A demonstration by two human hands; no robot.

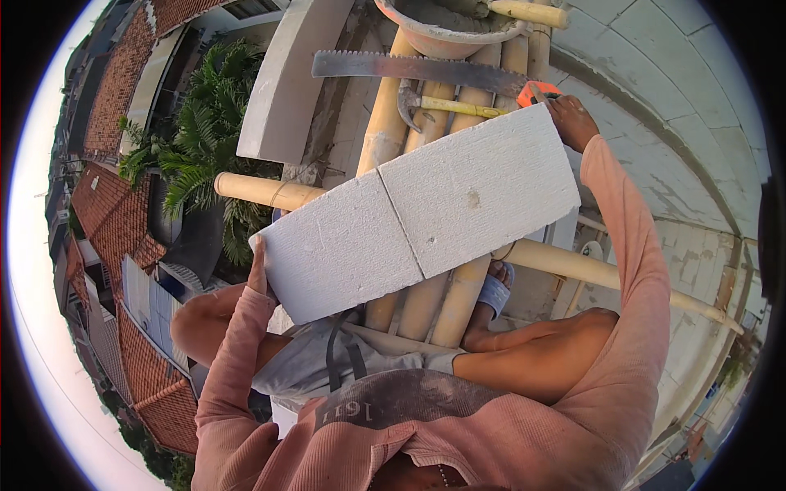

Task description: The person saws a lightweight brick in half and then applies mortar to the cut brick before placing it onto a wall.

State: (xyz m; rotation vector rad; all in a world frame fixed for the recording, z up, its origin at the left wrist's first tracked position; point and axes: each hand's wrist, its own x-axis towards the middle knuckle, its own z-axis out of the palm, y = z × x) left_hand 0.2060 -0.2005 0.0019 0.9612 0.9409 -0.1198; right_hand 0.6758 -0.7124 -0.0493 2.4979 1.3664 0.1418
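A pale block [327,245] with a thin line across its middle lies before me over the bamboo poles. My left hand [259,263] grips its left end. My right hand [573,123] is at its upper right corner, fingers closed on that end, against the saw's orange handle behind it. The saw's long toothed blade [413,72] lies across the poles beyond the block. A hammer with a yellow handle [458,106] lies just below the blade.
A mortar-crusted bowl [446,33] sits at the top. Another pale block [282,90] stands upper left. Bamboo poles [385,123] form the platform under my legs, high beside tiled roofs [123,213] and palms on the left. A pale curved wall [671,114] is at right.
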